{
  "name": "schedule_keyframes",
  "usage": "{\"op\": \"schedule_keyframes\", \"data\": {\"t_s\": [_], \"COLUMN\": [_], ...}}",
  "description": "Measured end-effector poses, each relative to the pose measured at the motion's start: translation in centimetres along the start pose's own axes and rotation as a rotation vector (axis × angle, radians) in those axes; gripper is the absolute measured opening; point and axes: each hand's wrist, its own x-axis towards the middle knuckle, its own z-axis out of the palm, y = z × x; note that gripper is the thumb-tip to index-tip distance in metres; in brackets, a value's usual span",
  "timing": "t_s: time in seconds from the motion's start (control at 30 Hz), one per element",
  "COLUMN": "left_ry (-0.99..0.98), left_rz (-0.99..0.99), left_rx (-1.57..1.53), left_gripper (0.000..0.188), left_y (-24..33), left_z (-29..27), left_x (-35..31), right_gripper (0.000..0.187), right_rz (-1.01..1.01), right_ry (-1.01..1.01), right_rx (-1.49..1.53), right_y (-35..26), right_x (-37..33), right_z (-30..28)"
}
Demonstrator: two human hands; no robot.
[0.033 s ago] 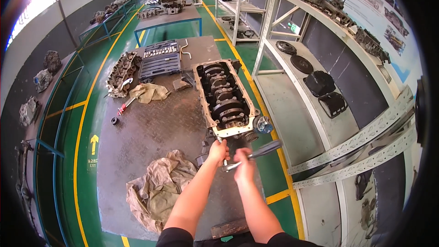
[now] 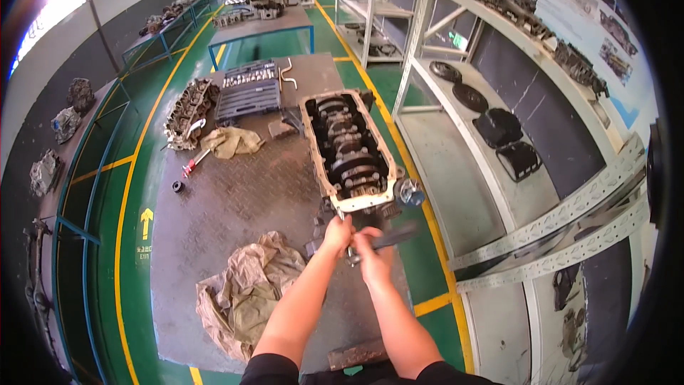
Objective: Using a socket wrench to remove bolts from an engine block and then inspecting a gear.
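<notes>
An engine block (image 2: 347, 150) lies on the metal-topped table with its open underside up, showing the crankshaft (image 2: 349, 144). At its near end, my left hand (image 2: 338, 232) is closed around the shaft of a ratchet wrench's extension, which points at the block's end face. My right hand (image 2: 373, 255) is closed on the ratchet wrench (image 2: 397, 235), just right of the left hand. The wrench's dark handle is blurred and sticks out to the right. What the extension's tip meets is hidden by the block's edge and my fingers.
Left of my arms lies a crumpled brown cloth (image 2: 249, 285). Farther off are a smaller rag (image 2: 231, 142), a red-handled tool (image 2: 192, 165), a black socket (image 2: 178, 186), a cylinder head (image 2: 191, 114) and an open socket set (image 2: 248, 100). White shelving (image 2: 456, 164) stands at the right.
My right hand has moved left, closer to my left hand, and the ratchet wrench has swung with it. My left hand stays at the block's near end.
</notes>
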Motion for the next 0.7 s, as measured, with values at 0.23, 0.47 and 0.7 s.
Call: {"op": "schedule_keyframes", "data": {"t_s": [0.23,0.47,0.7], "left_ry": [0.076,0.058,0.056], "left_rz": [-0.038,-0.02,-0.02], "left_rx": [-0.121,-0.095,-0.135], "left_gripper": [0.022,0.021,0.022], "left_y": [-0.4,0.0,-0.6], "left_z": [0.6,0.4,0.9], "left_x": [0.5,-1.5,0.5], "right_gripper": [0.015,0.014,0.019], "right_rz": [0.782,-0.193,0.572], "right_ry": [0.355,-0.233,0.228], "right_rx": [0.776,-0.354,0.201], "right_y": [3.2,1.2,3.9], "right_x": [2.9,-1.4,0.2], "right_z": [-3.7,-0.7,-1.5]}}
